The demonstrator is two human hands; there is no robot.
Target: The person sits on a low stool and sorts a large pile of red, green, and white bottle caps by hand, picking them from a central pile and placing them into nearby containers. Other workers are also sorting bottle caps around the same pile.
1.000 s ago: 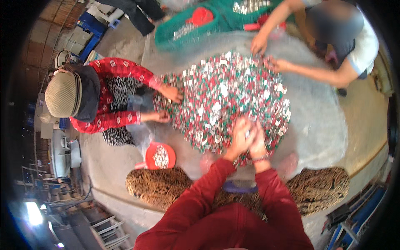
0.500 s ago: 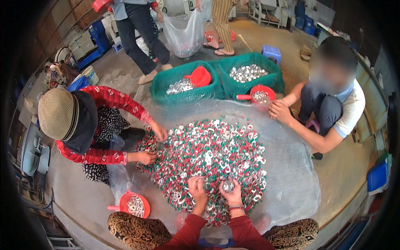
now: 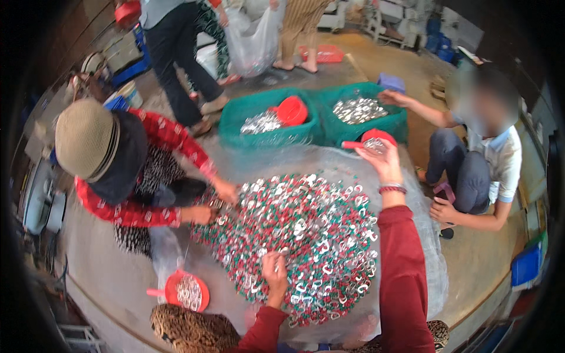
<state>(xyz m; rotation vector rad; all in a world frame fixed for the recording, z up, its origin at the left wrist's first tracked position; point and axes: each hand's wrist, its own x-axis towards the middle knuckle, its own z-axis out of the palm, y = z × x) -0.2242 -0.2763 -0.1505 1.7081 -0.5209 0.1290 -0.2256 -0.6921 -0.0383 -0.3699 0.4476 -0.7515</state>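
Observation:
A broad heap of small red and green pieces mixed with silvery metal rings and loops (image 3: 306,229) lies on a clear plastic sheet (image 3: 412,276). Just over its near part, my left hand (image 3: 274,272) is closed, fingertips pinched; what they hold is too small to make out. My right arm reaches far forward across the sheet. At its end my right hand (image 3: 381,162) is at the near rim of a red scoop (image 3: 385,135) holding silvery pieces, its fingers apart. Whether some of those pieces lie on my palm I cannot tell.
A co-worker in a hat (image 3: 88,141) works the heap's left side; another (image 3: 500,153) squats at right, hand over a green netted basket (image 3: 391,126) of metal pieces. A second green basket (image 3: 235,138) holds a red scoop (image 3: 291,112). Another red scoop (image 3: 203,294) stands near left.
My right hand has carried its silvery pieces from the heap forward to the far red scoop. My left hand stays near the heap. The right co-worker's arm has reached toward the basket.

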